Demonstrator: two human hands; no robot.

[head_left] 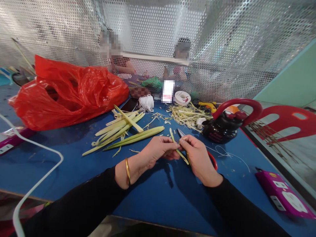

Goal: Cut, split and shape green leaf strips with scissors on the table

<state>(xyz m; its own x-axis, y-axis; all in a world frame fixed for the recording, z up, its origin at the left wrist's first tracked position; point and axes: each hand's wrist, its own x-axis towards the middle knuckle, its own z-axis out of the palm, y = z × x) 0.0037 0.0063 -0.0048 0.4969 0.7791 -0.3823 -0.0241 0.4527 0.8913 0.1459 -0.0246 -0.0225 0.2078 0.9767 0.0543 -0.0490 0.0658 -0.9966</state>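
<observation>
My left hand (159,148), with a gold bangle at its wrist, is closed on a thin pale-green plant stalk (183,158). The stalk slants between my two hands, low over the blue table. A pair of scissors (181,132) is in my closed right hand (197,158), blades pointing away and part of a red handle showing beyond the palm. My right thumb and forefinger also pinch close to the stalk; whether they grip it is hidden. Left of my hands lies a loose pile of similar green stalks (118,126).
Shredded strips (186,115) are heaped behind my hands, near a roll of white string (146,103) and a tape roll (182,97). A black bottle with a red loop (221,128) stands right. A red plastic bag (74,95), purple packs (283,194) and a white cable (46,176) flank me.
</observation>
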